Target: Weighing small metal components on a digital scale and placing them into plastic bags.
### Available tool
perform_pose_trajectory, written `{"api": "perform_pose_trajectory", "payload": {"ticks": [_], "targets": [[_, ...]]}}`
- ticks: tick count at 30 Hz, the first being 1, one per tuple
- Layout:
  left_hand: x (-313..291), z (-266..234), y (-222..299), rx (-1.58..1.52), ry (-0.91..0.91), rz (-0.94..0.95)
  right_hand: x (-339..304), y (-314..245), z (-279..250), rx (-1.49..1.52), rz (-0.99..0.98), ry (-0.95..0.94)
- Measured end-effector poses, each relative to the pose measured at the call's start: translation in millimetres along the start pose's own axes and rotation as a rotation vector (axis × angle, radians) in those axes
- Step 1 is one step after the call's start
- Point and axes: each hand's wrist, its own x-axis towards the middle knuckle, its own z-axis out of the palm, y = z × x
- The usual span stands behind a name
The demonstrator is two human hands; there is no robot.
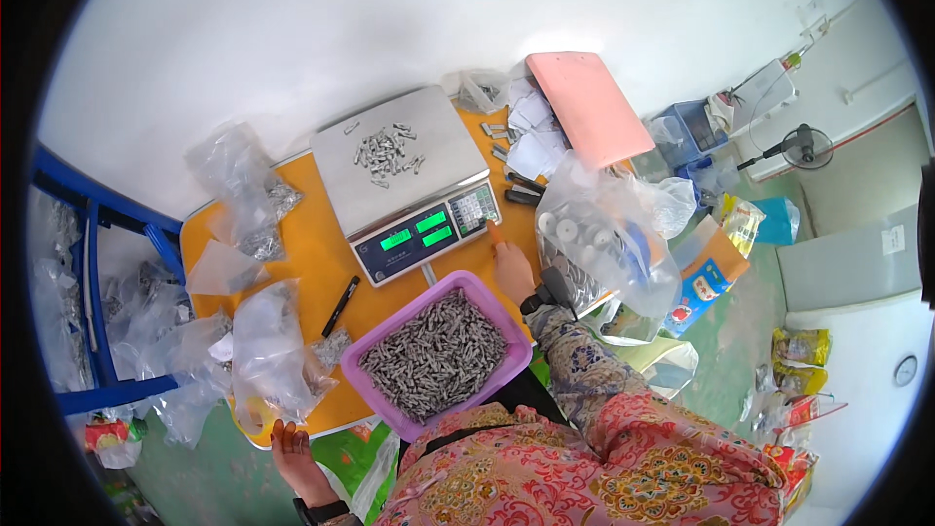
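Note:
A digital counting scale (426,232) with green lit displays stands on the table. On its steel plate lies a loose heap of small, elongated silvery metal parts (384,152). My right hand (513,271) has its index finger stretched onto the scale's keypad (473,210), the other fingers folded, nothing held. In front of the scale is a pink-purple plastic tub (519,356), filled with many similar metal parts (433,353). Down at the table's near left edge, my left hand (297,458) is open and empty, its fingers slightly bent, below a clear plastic bag (270,351).
A black marker (340,306) lies left of the tub on the orange table (304,282). More clear bags (255,219) of parts sit at left beside a blue rack (93,273). At right are a pink lid-like panel (589,107), paper slips (535,131) and a bag of round pieces (589,239).

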Motion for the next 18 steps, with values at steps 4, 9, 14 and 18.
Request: {"api": "perform_pose_trajectory", "payload": {"ticks": [4,9,14,18], "targets": [[5.6,8.8,-2.8,0.061,-0.037,-0.027,-2.9,-0.6,1.0,-0.068,-0.029,0.013],[9.1,35.4,-3.6,0.09,-0.067,-0.029,1.6,0.4,-1.7,-0.027,-0.007,-0.034],[20.9,38.2,-8.6,0.076,-0.087,-0.045,5.2,6.0,-2.6,0.083,0.036,-0.018],[26.1,35.7,-10.4,0.053,-0.123,-0.045,5.9,5.5,-4.3,0.084,0.024,-0.038]]}}
